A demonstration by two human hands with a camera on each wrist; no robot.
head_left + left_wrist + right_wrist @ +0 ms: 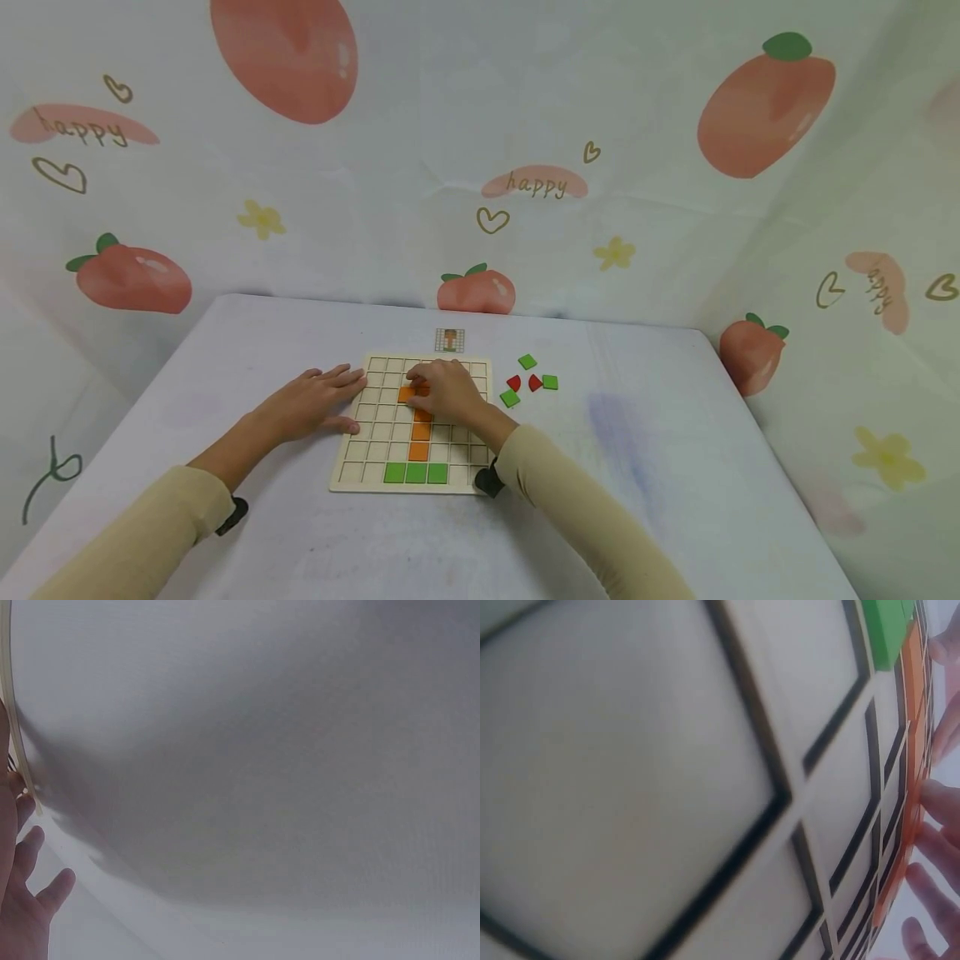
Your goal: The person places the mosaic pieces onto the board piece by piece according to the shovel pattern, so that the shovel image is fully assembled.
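A square wooden grid board (375, 425) lies on the table. Over its upper middle is my right hand (446, 392), thumb and index fingertips at an orange square tile (406, 395) on the left end of an orange row. My palm partly covers that row. In the right wrist view, fingertips (939, 799) meet the orange tiles (913, 667). Below the row, an orange column (421, 432) runs down to several green tiles (416, 473) on the bottom row. My left hand (311, 404) rests at the board's left edge, fingers spread; the left wrist view shows those fingers (56, 891).
A small pattern card (450, 340) lies just beyond the board. To the board's right are loose green squares (551, 382) and two red wedge pieces (513, 382). A fruit-printed cloth (390, 208) hangs behind the white table (262, 350).
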